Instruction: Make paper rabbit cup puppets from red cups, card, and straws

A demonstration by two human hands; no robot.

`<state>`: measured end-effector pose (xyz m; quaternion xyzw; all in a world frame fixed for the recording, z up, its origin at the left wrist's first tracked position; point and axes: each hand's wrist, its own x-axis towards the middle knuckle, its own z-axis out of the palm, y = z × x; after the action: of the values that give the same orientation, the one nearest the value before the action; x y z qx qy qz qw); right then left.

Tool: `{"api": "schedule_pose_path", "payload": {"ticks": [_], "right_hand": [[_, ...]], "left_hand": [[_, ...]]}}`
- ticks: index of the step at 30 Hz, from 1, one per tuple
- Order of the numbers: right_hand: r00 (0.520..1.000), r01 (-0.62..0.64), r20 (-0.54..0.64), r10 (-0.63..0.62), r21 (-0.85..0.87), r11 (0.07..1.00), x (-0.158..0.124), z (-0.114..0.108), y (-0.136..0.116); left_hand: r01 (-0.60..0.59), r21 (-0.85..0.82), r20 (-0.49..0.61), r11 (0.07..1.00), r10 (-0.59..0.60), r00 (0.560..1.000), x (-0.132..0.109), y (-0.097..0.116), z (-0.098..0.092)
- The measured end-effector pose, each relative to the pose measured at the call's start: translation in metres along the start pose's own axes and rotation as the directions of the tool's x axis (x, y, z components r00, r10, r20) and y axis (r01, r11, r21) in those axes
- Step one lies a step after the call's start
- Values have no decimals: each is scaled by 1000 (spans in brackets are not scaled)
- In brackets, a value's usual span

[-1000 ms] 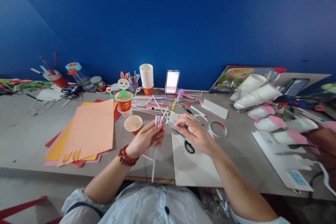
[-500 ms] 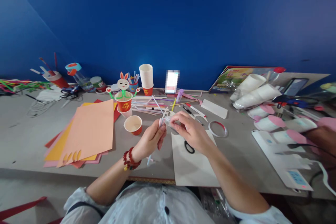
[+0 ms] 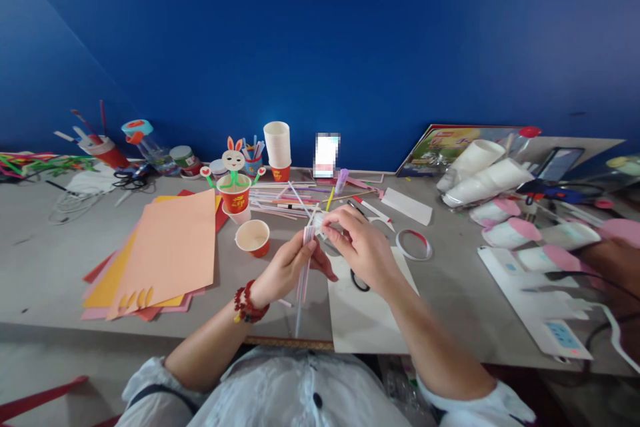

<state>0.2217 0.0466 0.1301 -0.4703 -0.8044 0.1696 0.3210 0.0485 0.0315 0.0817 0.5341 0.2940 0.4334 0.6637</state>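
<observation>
Several thin straws [image 3: 303, 280] in pale pink, white and blue are pinched in my left hand [image 3: 290, 260], pointing down toward the table edge. A red bead bracelet circles that wrist. My right hand [image 3: 357, 237] is closed at the straws' upper end, its fingertips on a small whitish, see-through piece [image 3: 319, 223] that is too blurred to name. Beneath the right hand lies a white sheet [image 3: 370, 320], with black scissor handles [image 3: 360, 280] partly covered. More straws [image 3: 280, 197] are spread behind the hands.
Left are stacked coloured papers [image 3: 173, 247], an empty paper cup [image 3: 253, 238] and a rabbit-decorated cup [image 3: 234, 193]. A tape roll [image 3: 414, 245], white cups [image 3: 510, 233] and a power strip [image 3: 530, 307] lie right. Another person's hand [image 3: 613, 257] shows at the far right.
The straws in my left hand have turned more upright and show more of their length. Left fingers have spread a little to the right. My right hand stays close to their top.
</observation>
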Motion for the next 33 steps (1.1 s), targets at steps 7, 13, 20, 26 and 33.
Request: {"api": "schedule_pose_path", "payload": {"ticks": [7, 13, 20, 26, 33], "right_hand": [[1000, -4, 27, 6, -55, 998, -1, -1, -2], [999, -8, 35, 13, -115, 993, -1, 2, -6], [999, -11, 38, 17, -154, 988, 2, 3, -8], [1000, -22, 7, 24, -223, 975, 1, 9, -10], [1000, -14, -26, 7, -302, 953, 1, 13, -12]], "left_hand": [[41, -36, -16, 999, -42, 999, 1, 1, 0], [14, 45, -38, 999, -12, 999, 2, -4, 1], [-10, 83, -66, 997, 16, 998, 2, -8, 1], [-22, 124, -85, 992, 33, 996, 3, -8, 2], [-3, 74, -107, 997, 11, 994, 3, -6, 4]]}}
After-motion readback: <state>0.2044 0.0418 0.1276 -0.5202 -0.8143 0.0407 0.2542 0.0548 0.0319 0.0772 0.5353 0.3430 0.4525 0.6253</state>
